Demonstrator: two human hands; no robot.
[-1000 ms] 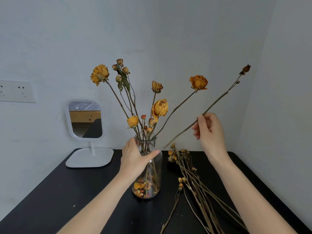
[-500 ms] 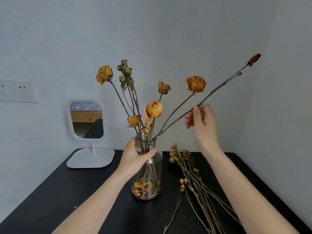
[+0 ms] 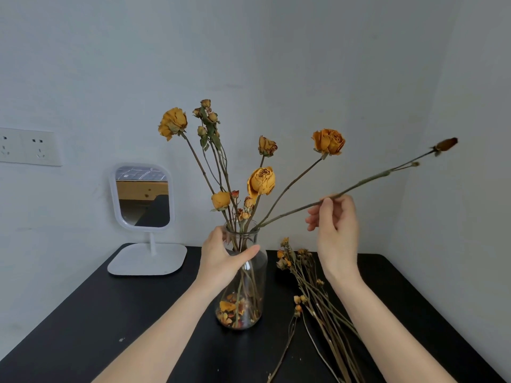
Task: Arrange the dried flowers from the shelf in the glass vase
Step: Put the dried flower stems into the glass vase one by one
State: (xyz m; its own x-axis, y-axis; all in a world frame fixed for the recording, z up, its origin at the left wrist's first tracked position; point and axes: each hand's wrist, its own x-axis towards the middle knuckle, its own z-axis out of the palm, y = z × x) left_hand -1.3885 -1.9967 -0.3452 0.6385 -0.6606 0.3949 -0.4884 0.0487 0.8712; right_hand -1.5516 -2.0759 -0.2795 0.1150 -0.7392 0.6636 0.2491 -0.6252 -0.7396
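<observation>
A clear glass vase point(image 3: 257, 275) stands on the black table and holds several dried yellow roses point(image 3: 261, 180) with fallen petals at its bottom. My left hand point(image 3: 221, 258) grips the vase at its neck. My right hand point(image 3: 336, 230) pinches a long dried stem point(image 3: 367, 180) with a dark brown bud point(image 3: 446, 144) at its tip. The stem's lower end sits inside the vase mouth and the stem leans far to the right. A loose bunch of dried flowers point(image 3: 312, 294) lies on the table to the right of the vase.
A white stand mirror point(image 3: 142, 199) sits at the back left of the black table point(image 3: 96, 322). A wall socket plate point(image 3: 27, 146) is on the left wall. Pale walls close in behind and to the right.
The stem held by my right hand has gone into the vase mouth and tilted lower to the right. My left hand has stayed on the vase neck.
</observation>
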